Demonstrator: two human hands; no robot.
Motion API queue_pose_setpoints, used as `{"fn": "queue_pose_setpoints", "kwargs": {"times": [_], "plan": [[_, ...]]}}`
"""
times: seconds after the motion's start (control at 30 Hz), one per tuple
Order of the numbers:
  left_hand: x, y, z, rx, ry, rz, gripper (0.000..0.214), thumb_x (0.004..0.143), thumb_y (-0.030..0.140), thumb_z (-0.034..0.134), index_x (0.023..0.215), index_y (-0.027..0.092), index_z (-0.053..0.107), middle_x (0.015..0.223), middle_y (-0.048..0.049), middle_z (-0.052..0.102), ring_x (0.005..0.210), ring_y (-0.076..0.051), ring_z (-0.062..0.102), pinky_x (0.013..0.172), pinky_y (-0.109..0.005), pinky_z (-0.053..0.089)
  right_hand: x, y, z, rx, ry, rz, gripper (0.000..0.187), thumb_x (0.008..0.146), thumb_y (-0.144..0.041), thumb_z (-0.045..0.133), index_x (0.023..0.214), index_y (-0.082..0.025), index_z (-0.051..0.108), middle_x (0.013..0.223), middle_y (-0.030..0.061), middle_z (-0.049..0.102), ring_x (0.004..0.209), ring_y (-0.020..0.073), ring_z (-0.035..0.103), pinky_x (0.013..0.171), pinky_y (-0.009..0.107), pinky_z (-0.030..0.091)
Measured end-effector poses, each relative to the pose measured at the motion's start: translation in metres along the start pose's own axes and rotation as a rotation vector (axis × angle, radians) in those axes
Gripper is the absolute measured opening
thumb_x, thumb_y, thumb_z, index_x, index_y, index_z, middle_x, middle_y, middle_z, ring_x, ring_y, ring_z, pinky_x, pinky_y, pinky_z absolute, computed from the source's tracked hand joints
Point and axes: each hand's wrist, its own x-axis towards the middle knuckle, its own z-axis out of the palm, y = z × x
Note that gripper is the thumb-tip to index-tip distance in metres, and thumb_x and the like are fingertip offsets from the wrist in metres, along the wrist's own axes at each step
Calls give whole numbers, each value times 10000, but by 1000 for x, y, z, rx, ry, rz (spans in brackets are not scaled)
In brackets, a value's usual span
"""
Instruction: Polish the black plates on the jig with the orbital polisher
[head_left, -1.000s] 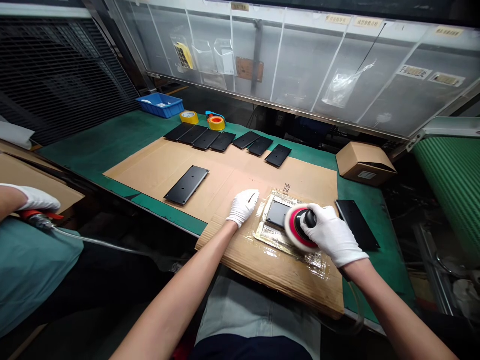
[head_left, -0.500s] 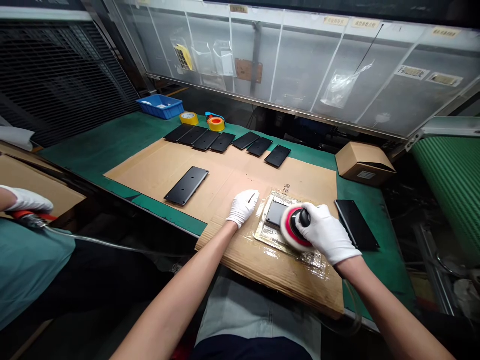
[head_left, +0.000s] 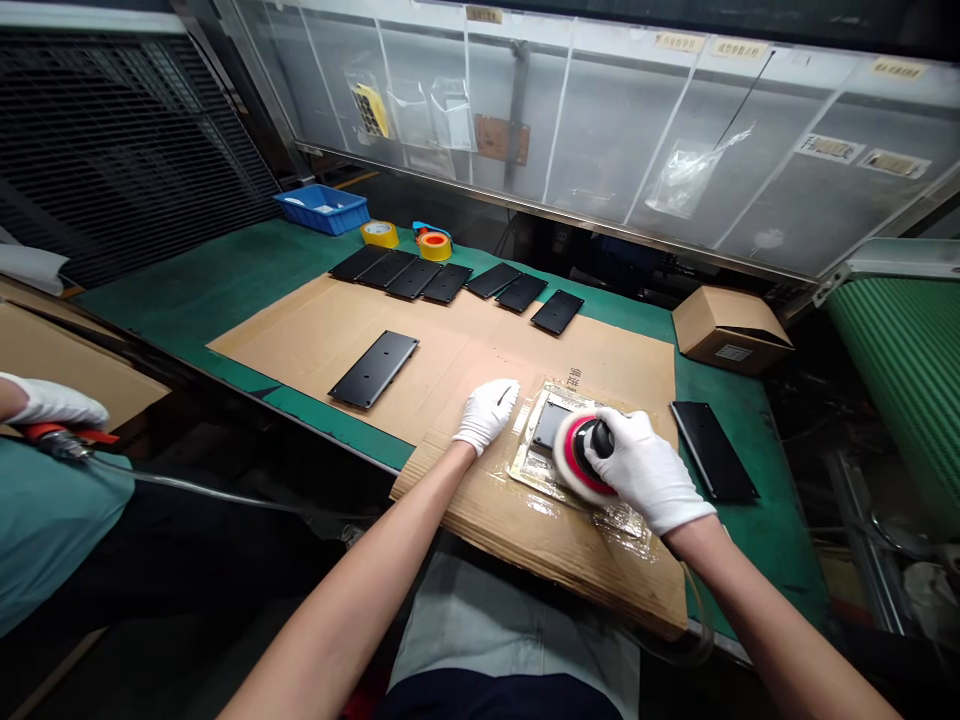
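Here, my right hand presses an orbital polisher down from above, its fingers clamped round the black knob; the polisher's white pad, with its red backing, sits on a black plate and hides part of it; that plate lies flat on a glossy plastic film spread over folded cardboard directly in front of me; my left hand rests palm down on the cardboard at the film's edge, just beside the plate, its gloved fingers together and holding nothing; nine more black plates lie apart from this one: a row of seven near the far edge of a large cardboard sheet, a single plate on that sheet, and another plate on the green desk to my right; the pictures do not show which plates have been worked and which have not; beyond the row stand a blue tray and rolls of tape; at far left, a co-worker's gloved hand sits beside a red-handled tool.
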Motion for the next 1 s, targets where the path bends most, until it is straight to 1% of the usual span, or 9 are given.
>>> {"fn": "queue_pose_setpoints", "kwargs": {"times": [0.23,0.37,0.47,0.67,0.87,1.0], "plan": [[1,2,-1,27,-7,-12,252,1004,227,555,1119,225,779,1232,-39,785,1184,-191,728,1159,-335,505,0,-1,3,-9,22,-7,428,992,-553,528,1376,-371,581,1112,81,563,794,230,653,647,306,388],[1,2,-1,22,-9,-21,254,1004,227,552,1117,230,780,1238,-37,783,1190,-187,725,1158,-330,505,-1,2,4,9,30,-5,404,996,-545,526,1346,-360,600,1122,78,574,774,209,640,650,299,389],[1,1,-1,18,-8,-20,253,1003,231,556,1122,225,779,1241,-39,782,1191,-189,723,1163,-331,500,-2,6,5,5,34,11,421,989,-538,544,1367,-361,597,1146,78,584,735,189,623,667,303,408],[1,1,-2,17,-13,-14,259,1007,242,546,1122,227,778,1242,-39,782,1195,-192,721,1168,-331,496,-4,17,8,-7,69,25,434,975,-523,579,1365,-334,606,1177,85,605,749,191,623,686,312,432],[0,3,-3,13,-20,-25,267,1015,264,533,1131,249,773,1254,-25,777,1205,-196,714,1173,-347,497,-8,27,4,-4,40,73,457,971,-537,581,1372,-318,603,1117,81,600,772,206,645,667,306,448],[1,3,-2,8,-17,-20,267,1011,262,536,1126,230,774,1244,-40,781,1196,-199,718,1175,-347,494,-4,23,1,-7,20,71,477,968,-562,565,1370,-309,604,1115,94,598,794,220,650,698,317,463]]}}
